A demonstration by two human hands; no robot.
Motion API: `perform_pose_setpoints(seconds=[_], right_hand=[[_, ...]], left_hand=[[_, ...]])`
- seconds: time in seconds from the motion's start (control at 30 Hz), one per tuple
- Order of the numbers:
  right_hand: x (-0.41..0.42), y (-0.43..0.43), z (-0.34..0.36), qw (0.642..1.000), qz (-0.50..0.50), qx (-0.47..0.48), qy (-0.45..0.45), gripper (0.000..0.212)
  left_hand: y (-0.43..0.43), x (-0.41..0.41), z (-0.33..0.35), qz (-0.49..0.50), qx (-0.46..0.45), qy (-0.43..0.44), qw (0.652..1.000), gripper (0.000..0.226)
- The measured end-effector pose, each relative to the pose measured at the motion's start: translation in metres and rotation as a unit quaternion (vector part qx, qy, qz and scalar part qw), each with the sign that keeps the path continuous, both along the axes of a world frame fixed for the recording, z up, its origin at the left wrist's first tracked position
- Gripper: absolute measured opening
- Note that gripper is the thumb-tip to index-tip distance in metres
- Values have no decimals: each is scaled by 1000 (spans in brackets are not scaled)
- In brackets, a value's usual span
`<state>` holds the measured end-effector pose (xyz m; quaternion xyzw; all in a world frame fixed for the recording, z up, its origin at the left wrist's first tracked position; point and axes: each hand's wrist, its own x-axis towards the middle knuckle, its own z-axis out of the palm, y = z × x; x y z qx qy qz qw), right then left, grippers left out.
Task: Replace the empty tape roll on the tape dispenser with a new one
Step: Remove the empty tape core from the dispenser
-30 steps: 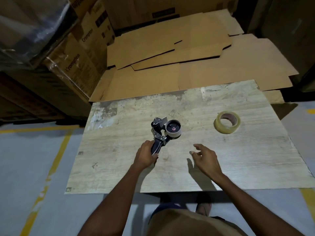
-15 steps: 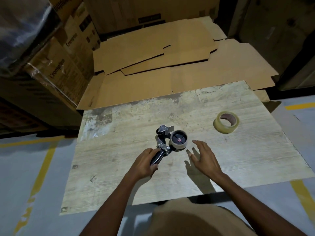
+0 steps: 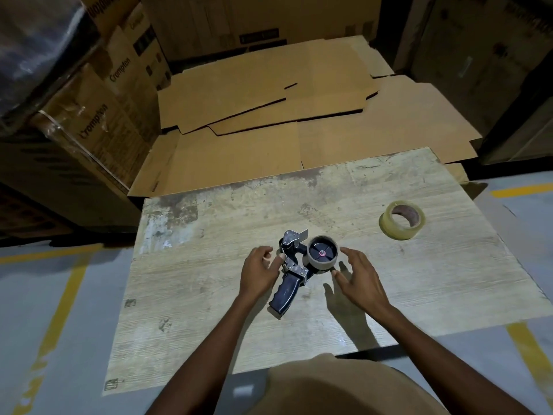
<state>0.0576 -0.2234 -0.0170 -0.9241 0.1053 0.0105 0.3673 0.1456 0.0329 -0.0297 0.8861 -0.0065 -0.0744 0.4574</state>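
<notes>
A black hand-held tape dispenser (image 3: 288, 284) lies on its side in the middle of a worn wooden board (image 3: 209, 310). An empty cardboard core (image 3: 322, 255) sits on its spindle. My left hand (image 3: 259, 270) rests against the metal frame just left of the dispenser, fingers apart, off the handle. My right hand (image 3: 360, 277) is open and curved beside the empty core on its right, fingertips near it but apparently not gripping. A full roll of clear tape (image 3: 401, 220) lies flat at the board's right.
The board lies on a grey floor with yellow lines (image 3: 64, 298). Flattened cardboard sheets (image 3: 269, 121) cover the floor beyond it. Stacked cartons (image 3: 98, 115) rise at the left and back. My knee in tan cloth (image 3: 338, 387) is at the bottom.
My left hand has let go of the dispenser's handle and slid up to its frame. My right hand has moved in close to the empty core. The camera has come closer.
</notes>
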Motion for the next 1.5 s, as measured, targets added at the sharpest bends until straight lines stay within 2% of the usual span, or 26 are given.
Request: perform_pose_setpoints(seconds=[0.07,0.13,0.17,0.23,0.3,0.37,0.47,0.6,0.7,0.77,0.83,0.97,1.07,1.13,1.2,1.3,1.33,1.5], right_hand=[[3,3,1,1000,-10,12,7,61],[4,7,3,998,-34,40,19,54],[4,9,3,996,-56,60,36,45],[4,15,7,979,-102,143,99,22],[6,26,14,931,-119,279,202,32],[9,41,16,862,-125,393,295,42],[18,65,3,791,-129,473,367,52],[31,98,-15,736,-177,538,371,56],[35,113,-17,680,-233,606,341,48],[37,120,-15,625,-278,661,309,52],[42,123,-14,598,-328,678,273,56],[50,105,3,618,-367,658,223,50],[42,76,25,652,-319,656,207,47],[33,55,30,686,-274,637,220,48],[22,37,32,737,-225,591,237,54],[12,11,30,855,-144,447,222,67],[11,5,32,880,-117,408,214,69],[15,-18,46,917,-8,342,204,60]], left_hand=[[-5,5,-6,2,10,99,995,45],[-5,3,-11,-49,22,190,980,57],[-3,0,-13,-71,31,202,976,59],[-1,-5,-13,-80,16,172,982,58],[2,-6,-10,-44,-9,118,992,49],[6,0,-5,0,-15,59,998,36],[14,9,6,29,-19,-11,999,30],[31,12,16,33,-20,-44,998,22],[42,10,16,37,-20,-43,998,19],[47,9,17,32,-17,-50,998,16],[49,8,20,19,-13,-65,998,14],[45,8,32,3,-23,-76,997,17],[36,10,39,-11,-28,-78,997,20],[29,12,44,-21,-37,-79,996,20],[22,14,48,-35,-47,-79,995,19],[14,20,56,-53,-63,-72,994,21],[11,22,60,-59,-70,-69,993,22],[-3,41,80,-104,-117,-11,988,30]])
